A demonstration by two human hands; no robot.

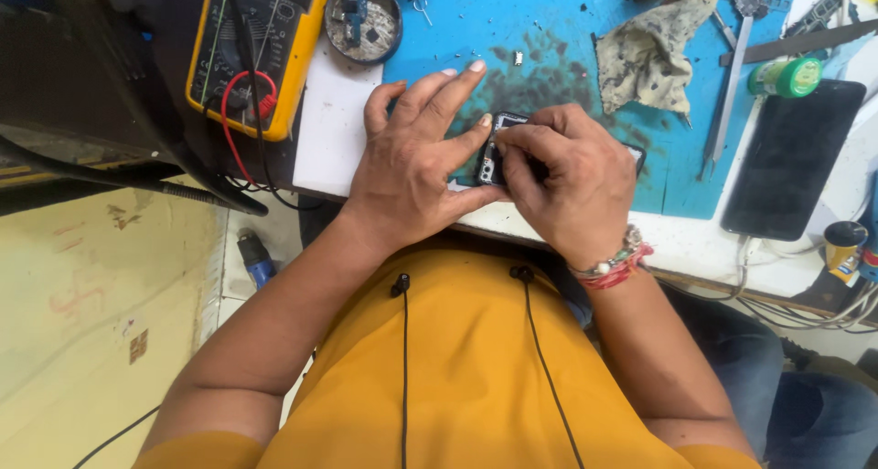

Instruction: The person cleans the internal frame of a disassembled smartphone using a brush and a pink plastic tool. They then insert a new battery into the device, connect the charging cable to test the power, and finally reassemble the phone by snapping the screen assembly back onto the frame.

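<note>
**benchrat:** ok so what's actually in hand here? I see a small dark phone with its back open, lying on the blue mat right at the near edge of the bench, pinched between both hands

**solderjoe:** yep. left hand is grasping its left end, thumb along the edge, the other fingers spread flat and pointing away over the mat. right hand is curled over the top of the phone, fingertips pressing down near the camera end, so it covers most of the body. can't tell if there's a tiny tool under those fingers

**benchrat:** which way does it lie?

**solderjoe:** long axis runs left to right, from the left thumb under the right palm. both hands touch it, right one sits more on top

**benchrat:** and around them?

**solderjoe:** beyond the left fingers, a round tin of small parts, and further left a yellow multimeter with red and black leads. beyond the right hand, a dirty grey rag, then tweezers pointing back towards the person. out past the right wrist, a black phone lying face down, with a small green-capped bottle beside its far end. down right of that, a yellow-and-black container among white cables
</note>
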